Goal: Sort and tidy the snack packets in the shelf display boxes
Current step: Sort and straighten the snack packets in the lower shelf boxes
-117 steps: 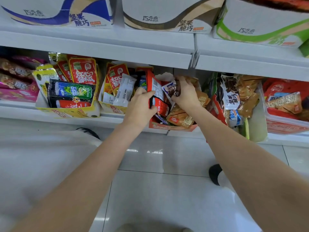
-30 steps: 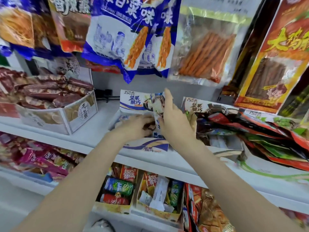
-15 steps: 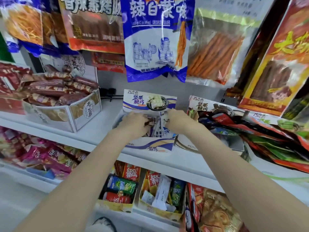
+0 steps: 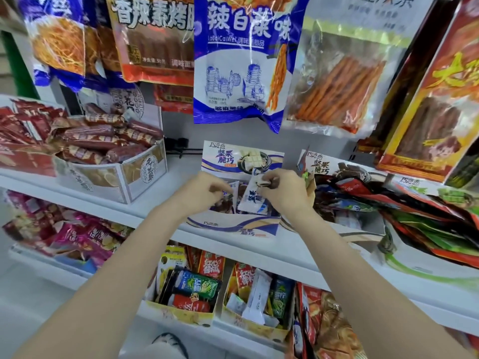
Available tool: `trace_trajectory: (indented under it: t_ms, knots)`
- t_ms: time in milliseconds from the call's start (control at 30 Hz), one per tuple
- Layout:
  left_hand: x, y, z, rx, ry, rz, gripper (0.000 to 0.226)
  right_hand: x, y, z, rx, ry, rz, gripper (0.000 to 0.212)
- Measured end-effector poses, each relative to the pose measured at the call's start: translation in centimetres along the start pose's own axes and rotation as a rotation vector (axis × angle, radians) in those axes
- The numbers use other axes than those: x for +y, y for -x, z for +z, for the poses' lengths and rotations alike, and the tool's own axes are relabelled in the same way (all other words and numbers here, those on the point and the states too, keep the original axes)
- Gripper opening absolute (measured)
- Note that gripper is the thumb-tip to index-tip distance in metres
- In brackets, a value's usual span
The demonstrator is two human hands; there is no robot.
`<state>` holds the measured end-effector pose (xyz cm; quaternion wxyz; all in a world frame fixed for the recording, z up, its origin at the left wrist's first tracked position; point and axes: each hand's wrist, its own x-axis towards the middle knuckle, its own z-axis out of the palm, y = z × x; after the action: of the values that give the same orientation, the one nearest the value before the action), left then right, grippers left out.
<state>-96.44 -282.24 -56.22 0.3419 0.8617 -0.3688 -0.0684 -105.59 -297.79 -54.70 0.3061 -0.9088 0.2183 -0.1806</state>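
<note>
A white and blue display box [image 4: 234, 225] sits on the middle shelf, its back flap standing upright. Both my hands are inside it. My right hand [image 4: 283, 191] pinches the top of a white and blue snack packet [image 4: 252, 200] that stands tilted in the box. My left hand [image 4: 202, 194] is closed on other small packets [image 4: 228, 200] at the box's left side. A brown-trimmed box [image 4: 334, 174] just to the right overflows with red, green and blue packets.
A box of dark red sausage-like snacks [image 4: 108, 151] stands at the left on the same shelf. Large snack bags [image 4: 241, 60] hang above the hands. Yellow boxes of mixed packets [image 4: 191, 291] sit on the shelf below. White shelf edge [image 4: 155, 216] runs in front.
Earlier my hands were in a box on the lower shelf; now they work in the white and blue box one shelf up. In the last half second my right hand lifted a packet slightly.
</note>
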Motion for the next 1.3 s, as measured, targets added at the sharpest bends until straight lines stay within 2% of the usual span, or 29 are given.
trace_trajectory:
  t_ms: [33, 100, 200, 300, 400, 533, 700, 767, 867, 933, 1000, 1067, 1167, 1233, 1300]
  knots:
    - [-0.4, 0.3, -0.3, 0.076, 0.024, -0.027, 0.029, -0.2, 0.0, 0.7, -0.053, 0.062, -0.011, 0.026]
    - [-1.0, 0.8, -0.5, 0.096, -0.016, -0.047, 0.029, -0.4, -0.1, 2.1, -0.119, 0.172, -0.041, 0.023]
    - [-0.9, 1.0, 0.0, -0.007, -0.139, -0.070, 0.030, -0.9, 0.4, 2.2, -0.168, 0.210, -0.087, 0.032]
    - [-0.4, 0.5, 0.2, -0.098, -0.198, -0.096, 0.036, -1.1, 0.6, 1.0, -0.354, 0.266, -0.210, 0.044]
    - [-0.3, 0.1, -0.1, -0.191, -0.194, -0.102, 0.035, -1.4, 0.4, 0.8, -0.493, 0.327, -0.215, 0.052]
    - [-0.6, 0.9, -0.8, -0.109, 0.013, -0.102, 0.026, -1.6, -0.5, 2.0, -0.442, 0.451, -0.183, 0.062]
    - [-0.9, 2.1, -0.5, -0.007, -0.047, -0.031, 0.027, -1.8, -0.9, 3.1, -0.374, 0.438, -0.064, 0.071]
    - [-0.6, 2.9, -0.4, 0.070, -0.048, -0.024, 0.027, -1.7, -0.2, 2.4, -0.305, 0.410, -0.082, 0.057]
    - [-0.1, 4.8, -0.4, 0.255, -0.072, -0.026, 0.027, -0.7, 1.8, 0.6, -0.148, 0.400, -0.285, 0.033]
    - [0.2, 6.0, 0.2, 0.343, -0.138, -0.029, 0.026, 0.4, 3.2, -0.1, -0.214, 0.442, -0.396, 0.032]
    - [0.7, 7.1, 1.4, 0.315, -0.180, -0.085, 0.029, 1.0, 4.3, -0.1, -0.324, 0.488, -0.439, 0.034]
    - [1.1, 7.9, 2.5, 0.246, -0.159, -0.136, 0.038, 0.9, 5.3, -0.2, -0.333, 0.479, -0.424, 0.031]
    - [1.6, 8.5, 3.0, 0.204, -0.156, -0.120, 0.050, 1.0, 7.4, -0.9, -0.251, 0.340, -0.415, 0.024]
    - [1.8, 8.6, 3.1, 0.229, -0.158, -0.097, 0.052, 1.9, 9.9, -2.0, -0.173, 0.257, -0.376, 0.038]
    - [2.5, 9.2, 4.3, 0.296, -0.182, -0.015, 0.048, 3.9, 12.9, -3.2, -0.118, 0.195, -0.338, 0.042]
